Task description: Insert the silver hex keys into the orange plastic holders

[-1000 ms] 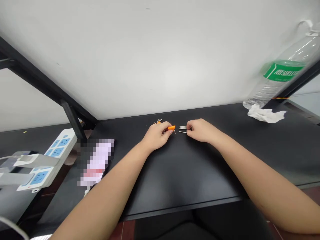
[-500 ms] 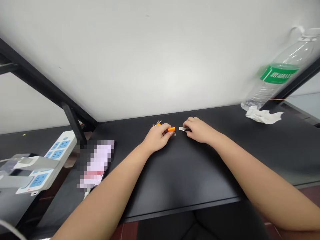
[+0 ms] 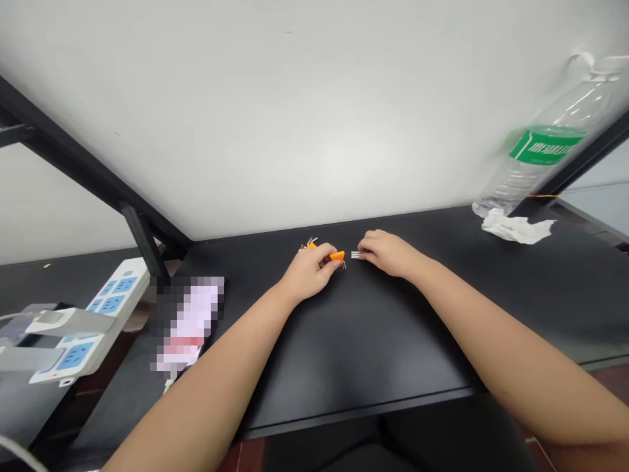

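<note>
My left hand (image 3: 309, 270) is closed around an orange hex key holder (image 3: 337, 256) over the black table. Bent metal key ends (image 3: 313, 240) stick out past its far side, and a small bent end shows by the thumb. The palm hides the middle of the holder. Just to the right, my right hand (image 3: 386, 252) pinches several thin silver metal rods (image 3: 356, 255), which look like hex keys. Their tips lie side by side, pointing left at the holder with a small gap between. The fingers cover the rods' other ends.
A phone with a blurred screen (image 3: 191, 321) lies left on the black table (image 3: 354, 354). Further left is a white power strip (image 3: 122, 282) with plugs. At the back right, a clear bottle (image 3: 548, 147) leans by the wall, with crumpled tissue (image 3: 518, 228) at its base.
The rods in my right hand now lie evenly together; one pointed apart from the others before. My right fingers have shifted slightly around them. My left hand stays almost still on the holder.
</note>
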A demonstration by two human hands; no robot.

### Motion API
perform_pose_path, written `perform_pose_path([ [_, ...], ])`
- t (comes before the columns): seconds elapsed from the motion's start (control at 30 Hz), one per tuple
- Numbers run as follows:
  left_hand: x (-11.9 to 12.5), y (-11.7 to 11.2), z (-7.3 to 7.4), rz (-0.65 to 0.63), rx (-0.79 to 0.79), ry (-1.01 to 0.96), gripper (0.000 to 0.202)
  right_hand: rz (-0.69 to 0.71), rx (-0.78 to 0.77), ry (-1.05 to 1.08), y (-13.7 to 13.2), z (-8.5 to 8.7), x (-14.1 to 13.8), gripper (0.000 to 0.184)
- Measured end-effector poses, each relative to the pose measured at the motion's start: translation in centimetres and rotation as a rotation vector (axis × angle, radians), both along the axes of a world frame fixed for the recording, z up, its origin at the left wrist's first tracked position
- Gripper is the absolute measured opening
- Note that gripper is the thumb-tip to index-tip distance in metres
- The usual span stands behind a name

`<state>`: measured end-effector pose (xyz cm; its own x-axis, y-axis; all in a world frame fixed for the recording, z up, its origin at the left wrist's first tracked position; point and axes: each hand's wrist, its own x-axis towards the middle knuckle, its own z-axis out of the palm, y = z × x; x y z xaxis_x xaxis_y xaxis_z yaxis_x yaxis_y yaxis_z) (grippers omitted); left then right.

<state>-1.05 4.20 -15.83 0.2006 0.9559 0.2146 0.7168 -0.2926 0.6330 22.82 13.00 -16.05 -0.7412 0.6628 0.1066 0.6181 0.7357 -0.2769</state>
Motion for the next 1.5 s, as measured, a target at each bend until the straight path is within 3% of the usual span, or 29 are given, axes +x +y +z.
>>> perform_pose_path([
  [0.1, 0.0, 0.0, 0.2, 0.017, -0.015, -0.007, 0.013, 0.013, -0.018, 0.039, -0.3, 0.3, 0.3, 0.020],
  [0.23, 0.2, 0.0, 0.4, 0.023, -0.014, -0.023, 0.012, 0.045, -0.046, 0.283, -2.0, 1.5, -0.5, 0.019],
  [0.43, 0.5, 0.0, 0.4, 0.004, -0.003, -0.048, 0.013, 0.019, -0.362, 0.464, -4.1, 1.6, -2.7, 0.008],
  [0.73, 0.5, -0.1, 0.4, -0.020, 0.002, -0.055, 0.012, -0.136, -0.651, 0.545, -4.0, 0.9, -3.0, 0.021],
  [0.93, 0.7, 0.0, 0.2, -0.024, -0.006, -0.070, 0.013, -0.142, -0.566, 0.501, -3.9, 0.6, -3.4, 0.018],
  [1.2, 0.3, 0.1, 0.6, 0.028, -0.101, -0.112, 0.011, -0.329, -0.466, 0.312, -3.1, 2.1, -1.6, 0.013],
  [1.37, 0.2, 0.1, 0.4, 0.041, -0.059, -0.131, 0.012, -0.330, -0.257, 0.062, -3.0, 2.7, -0.8, 0.006],
  [1.5, 0.0, 0.1, 0.1, 0.047, -0.049, -0.111, 0.014, -0.357, -0.130, -0.059, -3.0, 3.0, -0.3, 0.012],
])
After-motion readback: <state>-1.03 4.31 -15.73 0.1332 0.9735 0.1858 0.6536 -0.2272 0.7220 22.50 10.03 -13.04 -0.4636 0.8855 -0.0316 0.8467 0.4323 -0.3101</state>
